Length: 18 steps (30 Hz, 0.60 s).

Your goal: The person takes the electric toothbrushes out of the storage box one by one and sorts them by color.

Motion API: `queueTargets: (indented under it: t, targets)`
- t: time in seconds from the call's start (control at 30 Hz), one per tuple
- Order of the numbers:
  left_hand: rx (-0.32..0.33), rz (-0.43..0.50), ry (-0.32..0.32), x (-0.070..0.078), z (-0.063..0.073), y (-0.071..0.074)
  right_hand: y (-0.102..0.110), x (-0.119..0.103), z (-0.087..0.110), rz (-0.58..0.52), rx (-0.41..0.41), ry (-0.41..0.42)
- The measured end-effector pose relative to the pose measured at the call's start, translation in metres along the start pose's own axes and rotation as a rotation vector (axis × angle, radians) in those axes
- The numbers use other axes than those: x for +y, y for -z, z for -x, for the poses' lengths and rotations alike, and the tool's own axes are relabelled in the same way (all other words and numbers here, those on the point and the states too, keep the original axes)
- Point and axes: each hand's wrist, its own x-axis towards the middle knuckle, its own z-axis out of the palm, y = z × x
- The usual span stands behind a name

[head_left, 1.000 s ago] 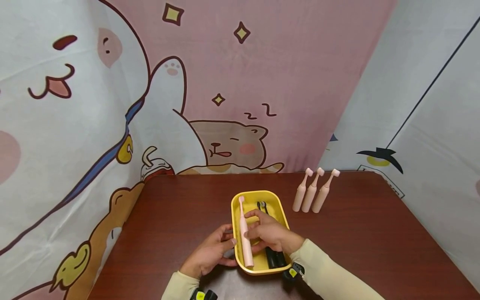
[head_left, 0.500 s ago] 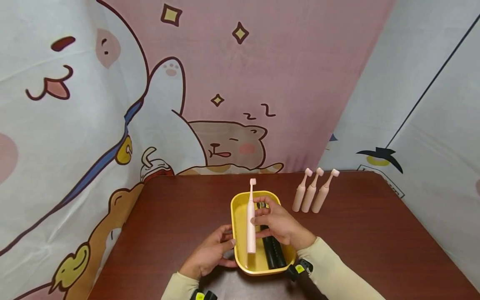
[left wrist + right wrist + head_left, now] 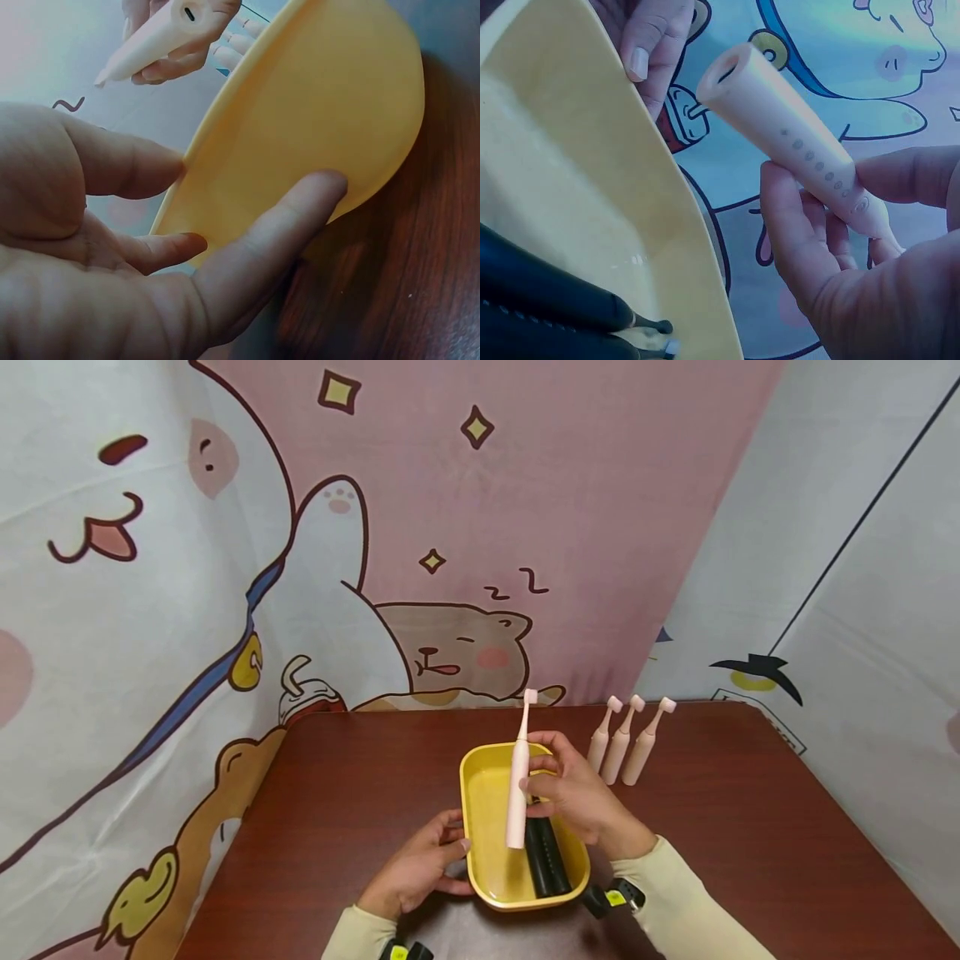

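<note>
My right hand (image 3: 577, 789) pinches a pale pink electric toothbrush (image 3: 517, 797) by its handle, fingers on one side and thumb on the other. Its brush head points up and away, and the right wrist view shows the handle's base and a row of small marks. The toothbrush is above a yellow tray (image 3: 487, 827). My left hand (image 3: 420, 864) touches the tray's left side with its fingers extended; the left wrist view shows fingertips against the outer wall. Inside the tray, along its right side, lie two black electric toothbrushes (image 3: 547, 277).
Several items share the brown table (image 3: 360, 777): right of the tray, three more pink electric toothbrushes (image 3: 619, 752) are side by side in a slanted row. A cartoon-printed cloth (image 3: 600, 527) hangs behind the table's far edge.
The right hand has lifted the pink toothbrush out of the tray's left side and moved it up and right. The left hand and the tray have stayed in place.
</note>
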Motion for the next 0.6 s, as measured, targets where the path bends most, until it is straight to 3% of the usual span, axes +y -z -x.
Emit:
queueTargets:
  t: [0.6]
  targets:
    - [-0.001,0.012,0.003,-0.002,0.000,0.003,0.019,-0.011,0.015,0.104,0.167,0.173]
